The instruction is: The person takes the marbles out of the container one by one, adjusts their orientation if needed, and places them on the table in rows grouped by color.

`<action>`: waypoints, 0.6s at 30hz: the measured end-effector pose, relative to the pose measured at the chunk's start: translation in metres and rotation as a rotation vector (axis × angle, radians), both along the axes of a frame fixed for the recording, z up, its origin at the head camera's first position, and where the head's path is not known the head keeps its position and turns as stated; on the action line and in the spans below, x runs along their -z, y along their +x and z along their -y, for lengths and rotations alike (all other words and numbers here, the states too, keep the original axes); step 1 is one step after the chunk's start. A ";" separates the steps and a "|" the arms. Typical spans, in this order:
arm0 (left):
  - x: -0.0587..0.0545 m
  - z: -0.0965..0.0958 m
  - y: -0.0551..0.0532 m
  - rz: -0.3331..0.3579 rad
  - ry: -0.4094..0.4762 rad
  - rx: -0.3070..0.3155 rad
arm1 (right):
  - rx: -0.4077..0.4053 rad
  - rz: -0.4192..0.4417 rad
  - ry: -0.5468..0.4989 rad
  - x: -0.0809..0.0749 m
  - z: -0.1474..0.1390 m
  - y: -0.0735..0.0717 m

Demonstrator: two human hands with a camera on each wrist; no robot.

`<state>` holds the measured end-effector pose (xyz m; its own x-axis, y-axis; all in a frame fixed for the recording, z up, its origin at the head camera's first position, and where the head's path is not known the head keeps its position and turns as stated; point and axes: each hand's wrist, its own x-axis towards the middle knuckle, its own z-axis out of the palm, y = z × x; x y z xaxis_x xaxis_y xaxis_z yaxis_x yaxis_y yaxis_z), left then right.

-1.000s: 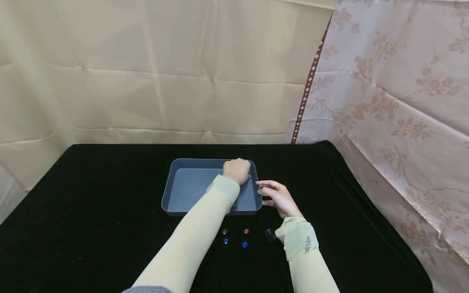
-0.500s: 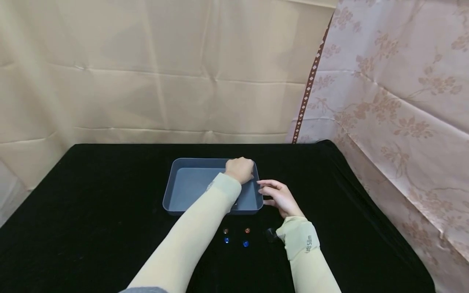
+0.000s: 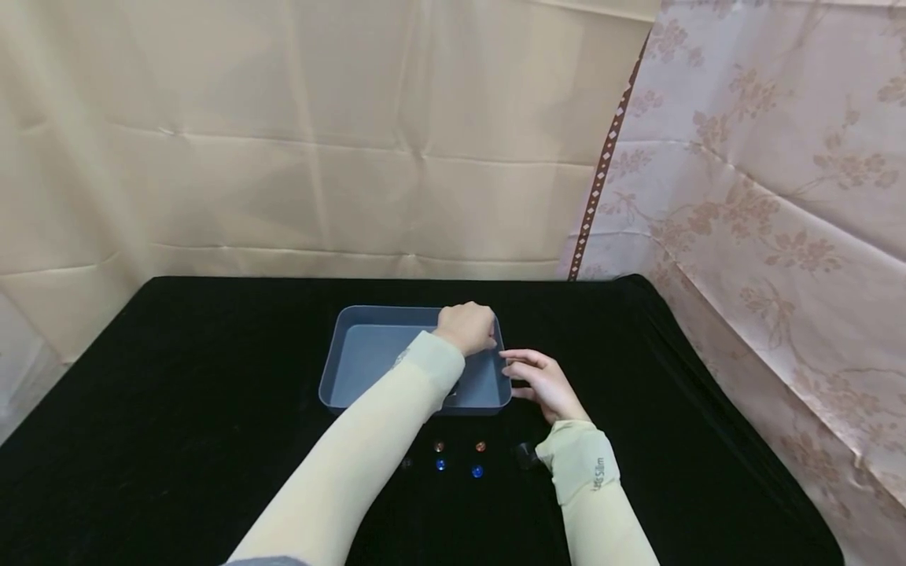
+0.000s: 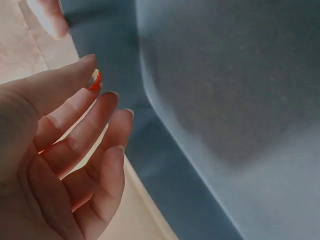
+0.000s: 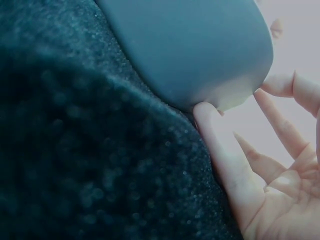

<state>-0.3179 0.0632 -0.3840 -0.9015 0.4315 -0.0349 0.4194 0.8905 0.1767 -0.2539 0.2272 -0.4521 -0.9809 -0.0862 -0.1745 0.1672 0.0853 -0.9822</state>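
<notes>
My left hand [image 3: 466, 328] reaches over the right end of a blue-grey rectangular tray [image 3: 328, 369]. Between its thumb and index fingertip it pinches a small glassy orange marble [image 4: 95, 80], close above the tray's inner wall in the left wrist view. Its other fingers curve loosely below. My right hand [image 3: 548, 384] is at the outside of the tray's right wall, thumb and fingers spread and relaxed. In the right wrist view the thumb [image 5: 220, 140] touches the tray's outer corner low down, while a fingertip meets the rim higher up.
Nearer me on the black cloth [image 3: 212, 393] lie an amber marble [image 3: 439, 446], an orange marble [image 3: 480, 446] and two blue marbles, one on the left [image 3: 440, 464], one on the right [image 3: 477, 472]. A dark blocky device [image 3: 524, 455] sits at the right wrist. Curtains hang behind.
The head view has shifted slightly, so everything appears a little further right. Both hands keep nearly the same places at the tray, and a dark round spot now shows beside the left sleeve.
</notes>
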 end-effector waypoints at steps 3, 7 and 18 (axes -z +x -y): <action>-0.003 0.002 0.001 -0.004 0.023 0.004 | -0.007 -0.002 0.006 0.000 0.000 0.000; -0.010 0.005 0.004 0.004 0.058 0.033 | -0.013 0.003 0.012 0.000 -0.001 -0.001; -0.031 0.018 0.018 -0.010 0.119 0.110 | -0.004 0.010 0.009 -0.001 0.000 0.000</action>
<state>-0.2995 0.0450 -0.3525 -0.8484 0.5284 0.0312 0.5158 0.8120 0.2730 -0.2536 0.2271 -0.4514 -0.9788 -0.0882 -0.1846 0.1762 0.0951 -0.9797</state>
